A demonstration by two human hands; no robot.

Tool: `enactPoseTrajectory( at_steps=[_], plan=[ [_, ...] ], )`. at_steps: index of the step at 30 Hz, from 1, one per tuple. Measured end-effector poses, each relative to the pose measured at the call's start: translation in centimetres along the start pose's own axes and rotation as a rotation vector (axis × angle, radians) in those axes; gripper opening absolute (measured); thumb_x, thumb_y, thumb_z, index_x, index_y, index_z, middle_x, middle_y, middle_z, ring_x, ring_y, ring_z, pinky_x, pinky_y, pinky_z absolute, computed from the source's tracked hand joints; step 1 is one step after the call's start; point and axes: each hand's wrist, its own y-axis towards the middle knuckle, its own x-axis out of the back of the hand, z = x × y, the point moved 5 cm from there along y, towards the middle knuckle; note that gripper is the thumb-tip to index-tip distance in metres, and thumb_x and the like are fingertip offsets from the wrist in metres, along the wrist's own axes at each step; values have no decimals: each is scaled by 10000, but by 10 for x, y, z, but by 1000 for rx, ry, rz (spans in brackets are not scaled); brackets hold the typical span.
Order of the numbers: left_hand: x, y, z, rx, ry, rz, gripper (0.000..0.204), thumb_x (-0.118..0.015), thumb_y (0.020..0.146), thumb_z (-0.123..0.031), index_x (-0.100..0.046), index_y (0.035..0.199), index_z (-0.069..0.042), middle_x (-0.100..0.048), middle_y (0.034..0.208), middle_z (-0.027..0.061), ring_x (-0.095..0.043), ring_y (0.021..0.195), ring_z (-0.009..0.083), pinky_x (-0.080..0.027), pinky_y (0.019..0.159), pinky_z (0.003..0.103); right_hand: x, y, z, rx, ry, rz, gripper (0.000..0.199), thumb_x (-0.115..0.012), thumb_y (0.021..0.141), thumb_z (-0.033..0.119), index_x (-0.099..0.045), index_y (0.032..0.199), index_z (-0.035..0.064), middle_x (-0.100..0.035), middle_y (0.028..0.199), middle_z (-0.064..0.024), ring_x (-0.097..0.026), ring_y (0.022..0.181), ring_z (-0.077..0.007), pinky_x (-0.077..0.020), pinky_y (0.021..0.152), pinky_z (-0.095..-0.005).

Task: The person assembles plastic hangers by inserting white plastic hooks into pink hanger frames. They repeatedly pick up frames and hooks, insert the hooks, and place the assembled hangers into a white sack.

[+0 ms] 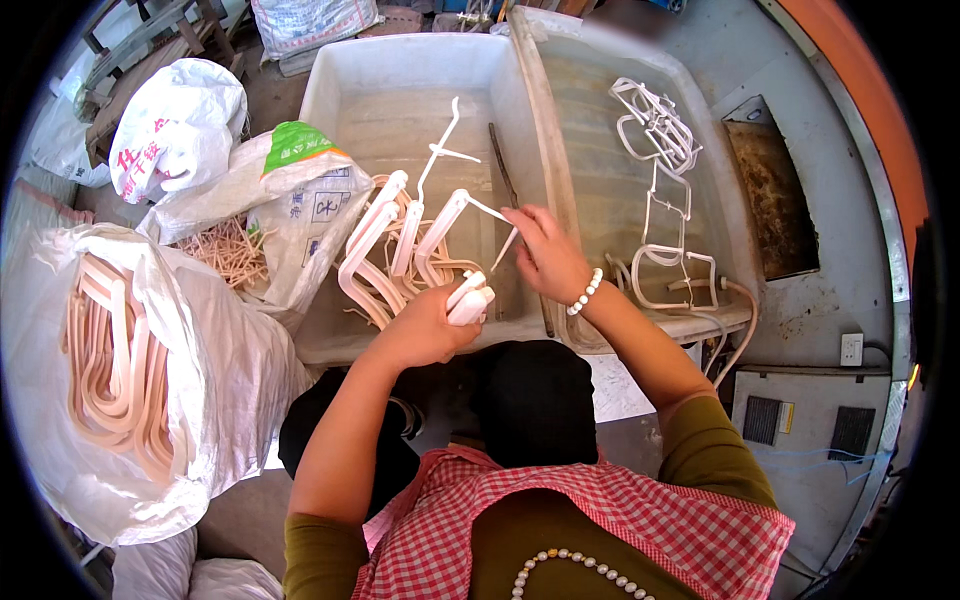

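My left hand (425,328) is closed around a small bundle of pale pink plastic pieces (472,300) at the near edge of the left tub. To its right, my right hand (548,255) pinches a thin pale plastic strip (488,210) between thumb and fingers. The strip's far end meets a bent pink plastic piece (436,238). More bent pink plastic pieces (364,262) lie heaped in the tub beside my left hand. A thin branched plastic stem (436,150) sticks up behind them.
The left tub (410,48) abuts a water-filled right tub (545,110), where white plastic frames (660,130) lie. A hose (752,310) crosses its near right corner. Left stand a white sack (230,370) of curved pink pieces and another sack (310,190) of thin stems. A grey cabinet (805,400) stands right.
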Motion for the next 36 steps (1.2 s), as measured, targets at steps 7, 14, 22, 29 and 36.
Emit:
enactPoseTrajectory(
  at_steps=[7,14,22,29,36],
  plan=[
    [-9,2,2,-8,-110,95,246,-691,787,-103,-600,1005,-32,-625,874,17,-579,818,98,-470,771,272,-14,-7,-35,-937,1188,233,162,-515,906,167,-571,1008,55,-520,690,-18,-426,462,-118,-342,409,-256],
    [-4,4,12,-26,-423,49,246,-681,764,-30,-587,989,0,-639,850,65,-627,800,161,-492,761,302,71,59,22,-200,2177,-135,272,-405,1005,294,-573,926,95,-396,600,43,-273,441,-52,-221,377,-203],
    [-16,7,10,64,-264,106,298,-668,778,-54,-570,1054,-2,-641,866,70,-623,800,150,-489,766,287,0,154,126,243,552,-101,421,-530,956,284,-502,1268,2,-578,1208,-204,-570,1114,-303,-472,930,-362],
    [-4,-8,-1,6,-282,191,299,-678,776,-69,-579,1051,-7,-637,843,32,-609,791,125,-487,757,280,20,127,-11,154,62,-32,502,-553,883,88,-438,1371,120,-432,1383,-203,-439,1251,-364,-357,1060,-405],
    [-6,-24,-5,18,-142,397,253,-656,799,-109,-604,1037,-40,-637,841,23,-603,797,108,-485,746,268,9,91,-28,426,-416,233,538,-578,904,240,-391,1408,214,-333,1474,-123,-337,1342,-335,-265,1116,-457]
  ],
)
